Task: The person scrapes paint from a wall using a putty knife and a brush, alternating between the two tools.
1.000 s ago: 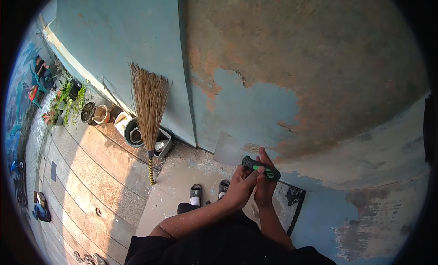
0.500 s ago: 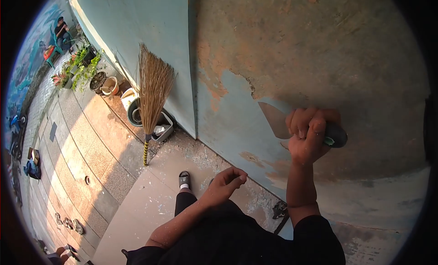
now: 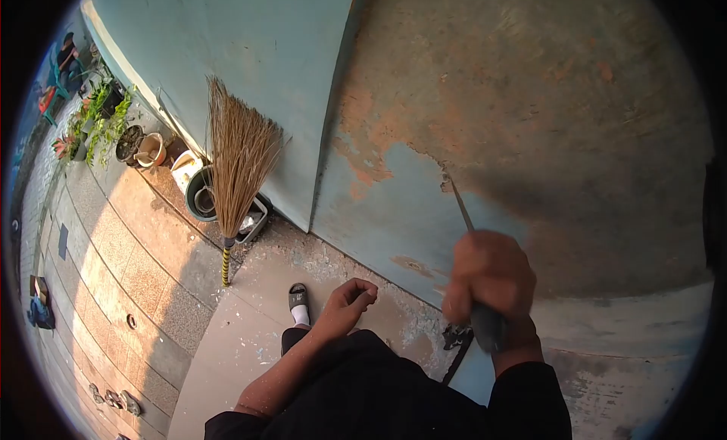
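My right hand point(image 3: 494, 277) is wrapped round the dark handle of a scraper point(image 3: 462, 205), slightly blurred. The blade shows nearly edge-on, its tip at the ragged border where light blue paint point(image 3: 401, 190) meets bare grey-brown wall point(image 3: 545, 99). My left hand point(image 3: 348, 305) hangs low in front of my body, away from the wall. Its fingers are curled in, and nothing shows in them.
An upturned stick broom point(image 3: 238, 160) leans against the blue wall, beside buckets point(image 3: 200, 191) and potted plants point(image 3: 106, 110). Paint flakes point(image 3: 424, 326) litter the floor near my sandalled foot point(image 3: 298, 298). A person point(image 3: 68, 57) sits far left.
My right hand has moved down and turned, bringing the scraper from a flat view to nearly edge-on with its tip at the paint border. The camera view has shifted; my left hand stays curled.
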`<state>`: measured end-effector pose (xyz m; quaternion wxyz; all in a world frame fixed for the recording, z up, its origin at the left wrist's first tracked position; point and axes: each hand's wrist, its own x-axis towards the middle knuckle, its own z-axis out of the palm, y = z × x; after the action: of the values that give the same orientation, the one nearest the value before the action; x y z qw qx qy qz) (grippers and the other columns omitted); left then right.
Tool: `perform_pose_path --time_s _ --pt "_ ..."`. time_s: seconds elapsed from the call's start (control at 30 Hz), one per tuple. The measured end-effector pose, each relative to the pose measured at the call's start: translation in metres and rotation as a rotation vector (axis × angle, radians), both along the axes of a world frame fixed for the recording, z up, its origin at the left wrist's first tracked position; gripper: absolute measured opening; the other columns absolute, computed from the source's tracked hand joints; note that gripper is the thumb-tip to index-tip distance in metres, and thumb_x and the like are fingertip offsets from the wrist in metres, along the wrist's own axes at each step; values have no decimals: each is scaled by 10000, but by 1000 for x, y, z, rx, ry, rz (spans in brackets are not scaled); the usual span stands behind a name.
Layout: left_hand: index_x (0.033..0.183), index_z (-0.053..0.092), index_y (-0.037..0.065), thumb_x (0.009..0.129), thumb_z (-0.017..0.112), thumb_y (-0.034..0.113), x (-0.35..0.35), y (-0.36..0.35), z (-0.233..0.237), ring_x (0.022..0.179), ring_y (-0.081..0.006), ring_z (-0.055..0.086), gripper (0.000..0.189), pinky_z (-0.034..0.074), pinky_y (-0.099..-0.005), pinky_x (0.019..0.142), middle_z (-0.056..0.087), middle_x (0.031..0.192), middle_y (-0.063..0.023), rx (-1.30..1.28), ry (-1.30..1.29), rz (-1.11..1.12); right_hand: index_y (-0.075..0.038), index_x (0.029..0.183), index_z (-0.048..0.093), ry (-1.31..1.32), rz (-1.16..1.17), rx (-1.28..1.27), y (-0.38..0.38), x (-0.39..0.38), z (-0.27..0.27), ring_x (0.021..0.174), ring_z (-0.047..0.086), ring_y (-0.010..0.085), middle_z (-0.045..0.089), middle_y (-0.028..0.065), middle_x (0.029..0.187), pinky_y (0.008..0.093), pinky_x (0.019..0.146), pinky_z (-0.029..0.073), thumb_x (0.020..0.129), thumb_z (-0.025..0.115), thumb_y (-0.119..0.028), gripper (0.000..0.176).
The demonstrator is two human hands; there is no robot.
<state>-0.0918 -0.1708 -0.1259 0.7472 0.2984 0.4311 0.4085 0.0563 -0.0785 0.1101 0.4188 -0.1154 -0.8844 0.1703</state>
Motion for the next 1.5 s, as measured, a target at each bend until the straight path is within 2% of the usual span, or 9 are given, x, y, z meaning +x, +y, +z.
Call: perform_pose_path --time_s 0.1,0.17,0.3,0.43,1.17,1.23,1.4,1.47,1.5 --pt "1048 606 33 953 615 190 -10 4 -6 877 -74 560 184 448 -241 785 628 950 9 18 -4 -58 -88 768 476 -95 -219 98 9 -8 -8 500 532 185 520 29 705 317 471 479 754 790 -77 315" --pt "1047 608 36 953 614 186 -15 8 -11 876 -74 562 178 450 -240 786 630 954 10 21 -13 -82 -97 799 474 -24 41 9 -14 -10 9 491 514 176 517 24 701 322 451 458 750 787 -47 322" --pt "1047 609 35 953 613 186 -24 11 -11 877 -72 564 177 452 -240 791 629 953 11 12 -35 -126 -101 812 468 -210 -226 112 21 -17 -13 483 499 171 508 22 686 316 434 430 726 788 3 347" --pt "1056 607 30 951 617 185 -35 16 -3 878 -74 566 188 455 -241 793 629 958 7 23 -1 -160 -82 858 482 -87 -37 24 -6 -21 11 483 504 187 511 23 665 326 423 403 725 763 28 330" --pt "1089 588 41 986 589 252 -39 26 -1 881 -85 567 235 462 -264 827 613 932 2 79 38 -197 -101 831 491 -41 -135 -3 12 -20 -4 468 505 196 505 29 614 315 416 376 707 761 63 339" --pt "1096 591 38 986 587 259 -39 29 4 884 -88 571 248 461 -264 831 620 932 -3 78 42 -184 -102 811 497 -31 -374 120 37 -20 -34 474 515 194 504 22 622 302 431 402 702 775 49 335" --pt "1085 598 23 971 600 235 -41 33 4 880 -80 565 240 448 -251 818 624 935 -2 41 20 -166 -107 784 496 -10 -66 -40 6 -22 -5 468 492 182 498 27 619 303 435 405 720 771 42 319" --pt "1101 595 40 985 585 274 -43 35 4 895 -92 578 261 458 -267 836 628 941 -5 63 64 -183 -96 657 439 -221 -728 235 25 -32 -28 458 500 175 516 21 598 319 456 456 875 675 -107 322" --pt "1098 595 41 983 589 267 -43 38 2 899 -92 578 253 459 -265 834 626 940 -3 73 49 -189 -96 657 439 -219 -718 246 21 -31 -19 458 500 175 516 21 598 319 456 456 875 675 -107 322"
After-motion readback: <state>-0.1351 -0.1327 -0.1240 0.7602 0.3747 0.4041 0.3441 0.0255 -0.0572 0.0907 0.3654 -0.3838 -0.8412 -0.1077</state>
